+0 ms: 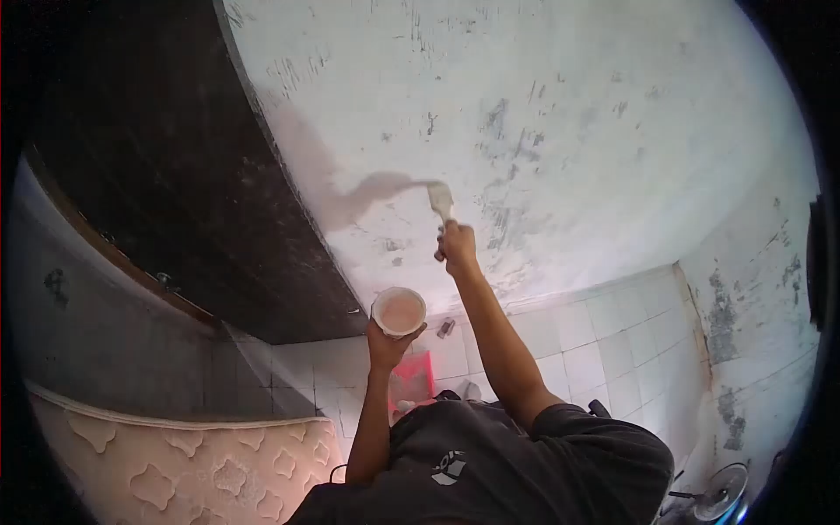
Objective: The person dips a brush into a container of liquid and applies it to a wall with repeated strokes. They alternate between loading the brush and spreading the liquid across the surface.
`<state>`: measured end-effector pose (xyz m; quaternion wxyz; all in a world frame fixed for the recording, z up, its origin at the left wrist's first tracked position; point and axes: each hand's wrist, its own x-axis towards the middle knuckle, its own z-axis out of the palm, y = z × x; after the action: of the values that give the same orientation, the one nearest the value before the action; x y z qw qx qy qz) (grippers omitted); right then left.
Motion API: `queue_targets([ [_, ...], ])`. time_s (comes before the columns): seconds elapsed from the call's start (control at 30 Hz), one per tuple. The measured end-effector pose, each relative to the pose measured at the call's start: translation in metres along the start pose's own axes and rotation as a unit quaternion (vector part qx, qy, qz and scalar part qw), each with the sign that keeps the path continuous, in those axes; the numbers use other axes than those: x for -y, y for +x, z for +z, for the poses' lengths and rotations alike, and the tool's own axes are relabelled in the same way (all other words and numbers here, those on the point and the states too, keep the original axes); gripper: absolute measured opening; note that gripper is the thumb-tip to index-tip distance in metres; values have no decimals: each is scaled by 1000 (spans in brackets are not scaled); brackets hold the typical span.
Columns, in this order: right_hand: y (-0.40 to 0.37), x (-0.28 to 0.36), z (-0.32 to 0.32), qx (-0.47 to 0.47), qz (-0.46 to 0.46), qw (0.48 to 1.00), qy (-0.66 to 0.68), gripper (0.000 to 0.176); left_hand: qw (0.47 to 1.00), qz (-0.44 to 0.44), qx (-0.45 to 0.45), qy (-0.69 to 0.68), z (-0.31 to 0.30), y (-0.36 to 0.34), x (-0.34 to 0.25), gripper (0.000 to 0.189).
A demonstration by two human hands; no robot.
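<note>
My right hand (457, 245) is closed round the handle of a paintbrush (440, 199), its bristle end against the white wall (560, 157). A pinkish wet patch of paint (359, 199) spreads on the wall to the left of the brush, up along the edge of the dark door (192, 175). My left hand (389, 343) grips a white bowl (400, 333) from below and the side. Inside it is pinkish paint (402, 312). The bowl is held below the brush, near the lower corner of the door.
A pink dustpan-like tray (413, 378) lies on the tiled floor (569, 341) by my body. At lower left is a quilted mattress (236, 472). A fan (722, 492) stands at lower right. Scuffed grey marks cover the right-hand wall (744, 289).
</note>
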<state>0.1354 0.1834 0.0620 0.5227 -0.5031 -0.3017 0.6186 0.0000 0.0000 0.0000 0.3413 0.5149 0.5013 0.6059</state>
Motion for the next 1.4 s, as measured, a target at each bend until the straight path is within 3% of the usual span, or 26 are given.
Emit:
queue_targets([
  [0.07, -7, 30, 12, -2, -100, 995, -10, 29, 998, -13, 3, -66, 3, -3, 13, 63],
  [0.17, -9, 76, 32, 22, -171, 985, 5, 28, 1000, 6, 12, -7, 0, -4, -5, 60],
  [0.4, -33, 145, 56, 58, -221, 972, 48, 27, 1000, 2, -13, 6, 2, -6, -18, 62],
  [0.47, -43, 149, 53, 67, -240, 967, 54, 26, 1000, -1, 21, 11, -1, -5, -14, 66],
  [0.57, -50, 136, 46, 76, -240, 966, 59, 26, 999, 15, -10, 27, 1, -4, -16, 59],
  [0.6, -41, 126, 41, 87, -215, 969, 82, 33, 999, 15, -12, 28, 1, -3, -17, 59],
  [0.7, -11, 84, 30, 47, -138, 987, 64, 28, 999, 11, -23, 26, 0, -5, -17, 59],
  [0.83, 9, 27, 10, 34, -105, 992, 53, 28, 999, -11, 15, 37, -2, 0, -12, 67],
  [0.9, 11, 9, -1, 19, -35, 998, 44, 28, 999, -19, 19, 43, 0, -1, -12, 67],
  [0.97, 11, -4, -9, 17, -20, 999, 35, 27, 1000, -18, -15, 3, 5, -2, -10, 65],
  [1.17, -14, -10, -15, 23, 26, 999, 14, 25, 1000, -13, 5, 14, 3, 1, -5, 65],
  [1.37, -5, 70, 25, -9, -194, 979, -64, 29, 999, 17, 19, 34, -1, 1, 2, 63],
  [1.4, -12, 91, 34, 6, -196, 980, -41, 29, 999, 16, 23, 35, 0, -1, -1, 63],
])
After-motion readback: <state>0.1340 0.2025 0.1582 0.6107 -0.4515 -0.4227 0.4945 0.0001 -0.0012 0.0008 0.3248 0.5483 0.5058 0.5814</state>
